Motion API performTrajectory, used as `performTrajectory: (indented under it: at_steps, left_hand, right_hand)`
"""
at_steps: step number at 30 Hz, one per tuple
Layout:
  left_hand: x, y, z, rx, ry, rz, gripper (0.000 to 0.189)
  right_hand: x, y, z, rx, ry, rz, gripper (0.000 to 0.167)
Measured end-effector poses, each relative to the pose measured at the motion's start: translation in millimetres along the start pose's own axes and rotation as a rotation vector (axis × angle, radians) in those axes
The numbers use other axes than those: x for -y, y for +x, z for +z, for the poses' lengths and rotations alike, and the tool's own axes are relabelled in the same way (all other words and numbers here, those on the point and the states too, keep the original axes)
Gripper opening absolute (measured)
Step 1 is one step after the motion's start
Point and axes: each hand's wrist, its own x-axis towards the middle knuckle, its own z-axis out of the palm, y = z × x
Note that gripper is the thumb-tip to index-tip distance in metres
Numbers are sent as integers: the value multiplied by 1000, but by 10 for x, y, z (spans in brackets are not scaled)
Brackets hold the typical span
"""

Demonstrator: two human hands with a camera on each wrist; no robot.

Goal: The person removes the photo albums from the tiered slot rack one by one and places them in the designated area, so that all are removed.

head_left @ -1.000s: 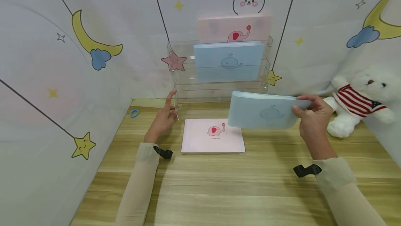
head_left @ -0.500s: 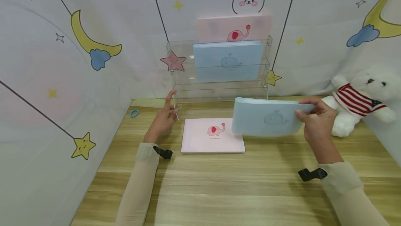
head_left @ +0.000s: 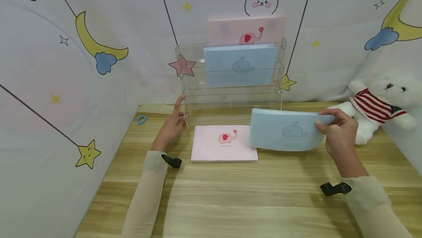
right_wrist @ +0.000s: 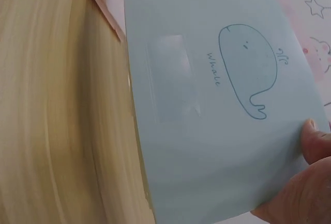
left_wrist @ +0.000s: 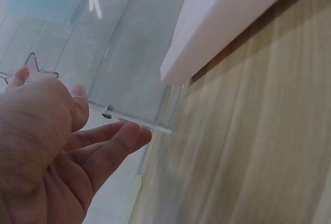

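My right hand (head_left: 342,135) pinches the right edge of a pale blue booklet (head_left: 280,130), thumb in front. The booklet is held tilted above the table, its left end overlapping a pink elephant booklet (head_left: 214,146) that lies flat. In the right wrist view, the blue cover (right_wrist: 181,172) shows a whale drawing, the word Whale and a clear rectangular patch. My left hand (head_left: 171,126) touches the left side of a clear tiered rack (head_left: 230,100), index finger stretched upward. In the left wrist view, fingertips (left_wrist: 142,136) rest along the rack's outer side panel.
Another blue whale booklet (head_left: 239,77) stands in the rack, with a pink elephant booklet (head_left: 227,31) behind it. A white teddy bear (head_left: 376,102) in a striped shirt sits at the right. A blue ring (head_left: 141,120) lies left of the rack. A patterned curtain hangs behind.
My right hand has moved right and down with the blue booklet, away from the rack and closer to the table. My left hand stays at the rack's side.
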Motion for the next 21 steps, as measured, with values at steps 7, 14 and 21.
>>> performTrajectory:
  at_steps: [7,14,21]
  left_hand:
    - [-11,-1,-3,-2,11,5,85]
    - [-12,-1,5,7,4,-13,86]
    - [-34,-5,-1,14,-6,-27,87]
  right_hand:
    - [-35,8,-96,-19,11,24,43]
    - [-71,26,-235,-11,-12,72,43]
    - [-100,9,-347,55,-3,78,40]
